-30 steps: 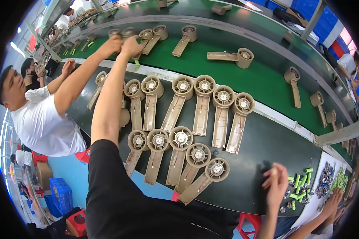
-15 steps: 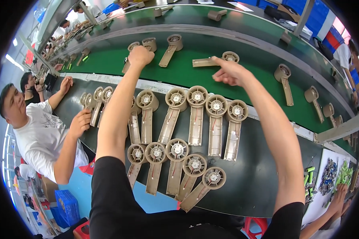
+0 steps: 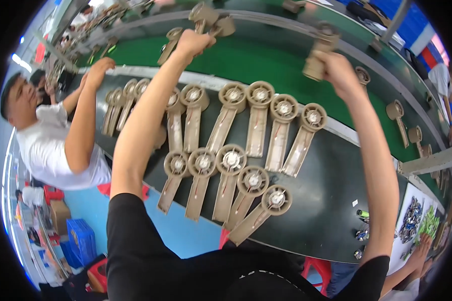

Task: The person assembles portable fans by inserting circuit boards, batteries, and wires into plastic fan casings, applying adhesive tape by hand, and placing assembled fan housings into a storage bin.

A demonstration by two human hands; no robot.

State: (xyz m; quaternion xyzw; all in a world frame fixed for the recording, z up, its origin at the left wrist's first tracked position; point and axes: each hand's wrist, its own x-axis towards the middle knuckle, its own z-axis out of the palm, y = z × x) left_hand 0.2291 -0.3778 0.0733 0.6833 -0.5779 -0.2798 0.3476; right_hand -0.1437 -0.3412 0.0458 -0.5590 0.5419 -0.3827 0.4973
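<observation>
Left hand (image 3: 194, 44) grips two tan round-headed plastic fan shells (image 3: 202, 13) over green conveyor belt (image 3: 266, 70), right hand (image 3: 340, 72) grips a third shell (image 3: 323, 46), blurred, over belt.

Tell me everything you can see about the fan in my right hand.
The tan, plastic-looking fan has a round head on a straight handle. Your right hand grips the handle from the right; the head points away from you, the handle's end toward you and slightly left. It's over the green belt; blur hides finer details.
</observation>
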